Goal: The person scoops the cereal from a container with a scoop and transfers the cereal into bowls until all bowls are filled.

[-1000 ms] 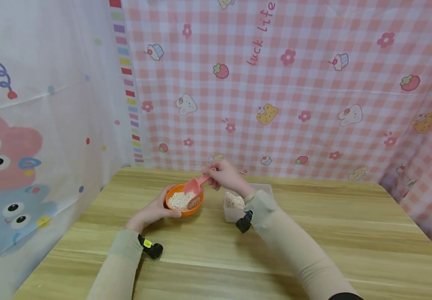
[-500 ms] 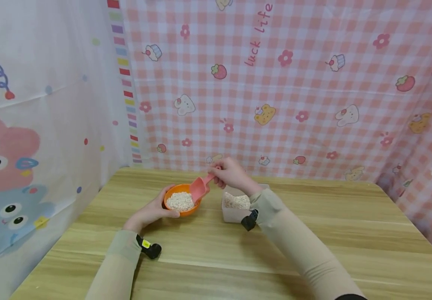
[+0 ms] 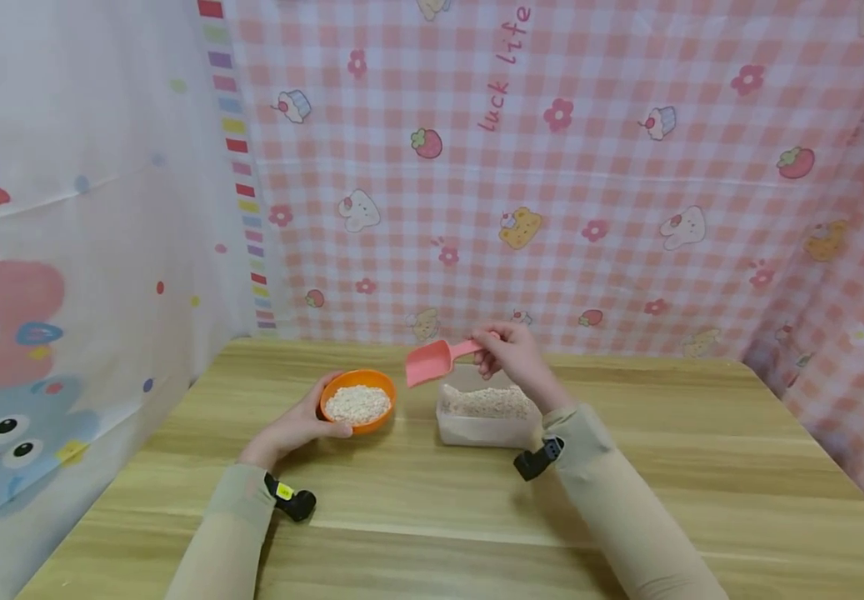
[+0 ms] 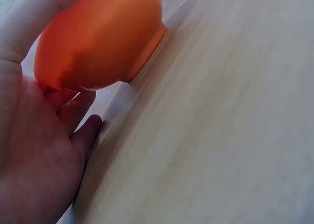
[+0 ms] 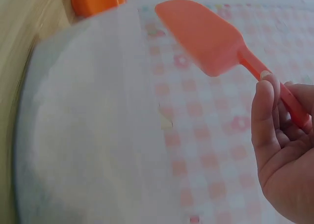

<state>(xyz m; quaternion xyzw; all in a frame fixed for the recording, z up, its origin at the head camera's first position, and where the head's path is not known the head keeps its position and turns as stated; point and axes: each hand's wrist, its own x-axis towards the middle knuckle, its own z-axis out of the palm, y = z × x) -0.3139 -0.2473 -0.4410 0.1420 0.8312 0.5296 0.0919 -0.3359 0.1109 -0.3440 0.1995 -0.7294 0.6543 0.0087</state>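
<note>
An orange bowl (image 3: 361, 378) holding pale flakes that look like oats (image 3: 359, 405) stands on the table. My left hand (image 3: 298, 427) grips it from the left, thumb at the near side and fingers around the far side; the left wrist view shows the bowl's foot (image 4: 147, 54) on the wood. In my right hand (image 3: 517, 360) is the handle of a pink scoop (image 3: 429, 363), raised above the table between the bowl and a translucent container (image 3: 476, 432). Its blade looks bare, pointing left. More flakes (image 3: 487, 402) lie in the container, below my right hand.
The wooden table (image 3: 432, 533) runs back to a pink checked cloth (image 3: 476, 183) hanging behind it. At the left hangs a white cloth (image 3: 124, 208) with cartoon figures. Wrist cameras sit on both sleeves.
My right hand has drawn the scoop out of the bowl and carried it right, over to the container, with the blade turning level. My left hand stays on the bowl.
</note>
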